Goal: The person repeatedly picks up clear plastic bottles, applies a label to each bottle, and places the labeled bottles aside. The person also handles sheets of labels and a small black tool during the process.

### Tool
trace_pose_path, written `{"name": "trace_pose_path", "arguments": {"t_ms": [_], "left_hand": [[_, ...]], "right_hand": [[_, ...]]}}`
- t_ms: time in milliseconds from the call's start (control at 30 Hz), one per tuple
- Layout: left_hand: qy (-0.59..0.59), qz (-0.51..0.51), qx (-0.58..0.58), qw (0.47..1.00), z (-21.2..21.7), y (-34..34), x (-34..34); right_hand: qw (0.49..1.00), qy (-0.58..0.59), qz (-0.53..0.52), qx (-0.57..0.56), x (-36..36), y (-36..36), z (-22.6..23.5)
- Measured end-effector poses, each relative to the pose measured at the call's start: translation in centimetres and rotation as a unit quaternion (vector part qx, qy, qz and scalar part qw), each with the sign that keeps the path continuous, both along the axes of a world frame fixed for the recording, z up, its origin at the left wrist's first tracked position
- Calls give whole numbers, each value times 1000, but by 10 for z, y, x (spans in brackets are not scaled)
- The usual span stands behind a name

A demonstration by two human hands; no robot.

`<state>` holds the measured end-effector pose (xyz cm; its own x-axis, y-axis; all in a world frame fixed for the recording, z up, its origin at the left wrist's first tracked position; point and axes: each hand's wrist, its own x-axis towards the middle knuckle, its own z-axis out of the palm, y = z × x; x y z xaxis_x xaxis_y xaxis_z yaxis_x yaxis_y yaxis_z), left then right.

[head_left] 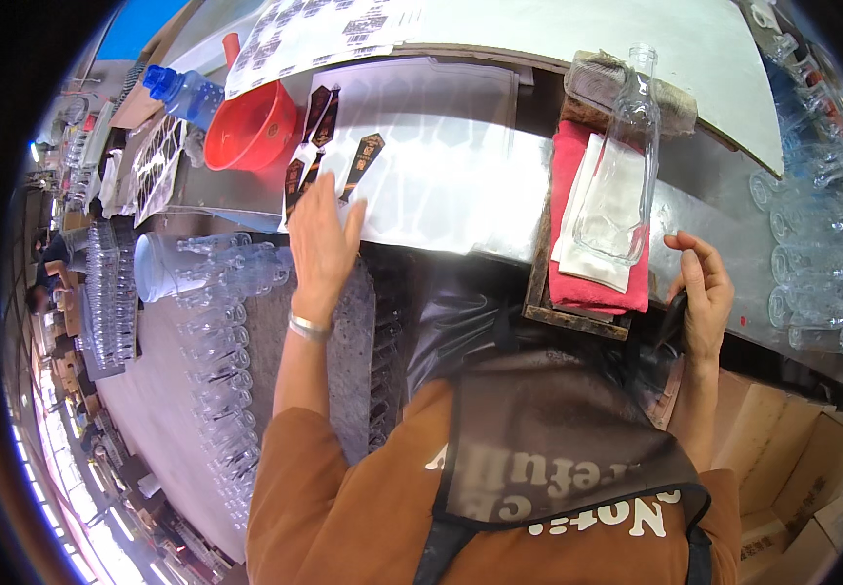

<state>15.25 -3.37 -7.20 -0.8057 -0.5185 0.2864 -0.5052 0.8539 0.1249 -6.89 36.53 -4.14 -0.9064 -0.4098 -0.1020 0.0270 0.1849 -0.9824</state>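
Note:
My left hand (324, 239) reaches over a white backing sheet (441, 166). Its fingers are stretched out at the sheet's left edge, thumb apart, close to the dark decals (320, 115) with orange print. One dark decal (364, 161) lies just past the thumb. At the right, my right hand (704, 283) is curled around a black tool (673, 322) whose kind I cannot make out. A clear glass bottle (621, 175) lies between the hands on white cloth (587, 249) and red cloth (568, 185), in a wooden cradle (577, 320), its neck on a cloth-wrapped block (592, 88).
A red plastic bowl (251, 127) and a blue-capped water bottle (185, 95) stand beyond my left hand. Rows of glass bottles line the left (216, 380) and right (821, 263). Printed sheets (314, 34) lie at the back. An open cardboard box (782, 458) stands lower right.

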Motion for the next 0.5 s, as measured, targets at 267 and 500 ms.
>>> {"name": "trace_pose_path", "arguments": {"t_ms": [267, 500], "left_hand": [[27, -180, 93, 979, -10, 55, -37], [44, -173, 44, 983, -12, 73, -4]], "right_hand": [[998, 55, -11, 1, 4, 3, 6], [999, 39, -28, 1, -1, -1, 6]]}}
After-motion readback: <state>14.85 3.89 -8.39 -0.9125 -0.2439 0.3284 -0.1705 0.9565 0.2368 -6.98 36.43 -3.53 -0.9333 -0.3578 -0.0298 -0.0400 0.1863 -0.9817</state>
